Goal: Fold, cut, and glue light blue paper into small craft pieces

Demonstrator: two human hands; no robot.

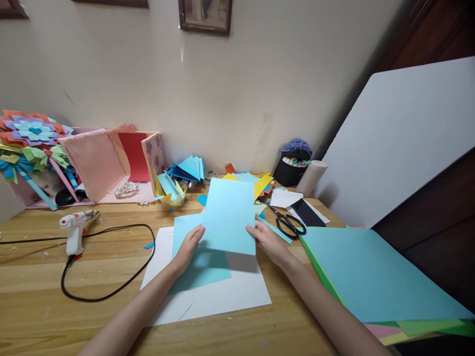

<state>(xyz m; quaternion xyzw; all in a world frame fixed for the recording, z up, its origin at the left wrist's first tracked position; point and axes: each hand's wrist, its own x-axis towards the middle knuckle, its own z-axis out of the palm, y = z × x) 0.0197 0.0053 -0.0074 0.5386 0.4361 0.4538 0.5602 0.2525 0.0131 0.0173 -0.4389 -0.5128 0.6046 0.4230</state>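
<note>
While the left hand pinches one side edge, the right hand pinches the other, a blue sheet raised between them.

Each hand has its thumb on the sheet's face, fingers mostly hidden; below the hands, a second blue sheet lies on white paper on the table. Just beyond the right hand are black scissors; right of it, a stack of coloured paper. Well left of the left hand stands a glue gun.

Open wood in front, black cord looping left of hands, scissors right
</note>
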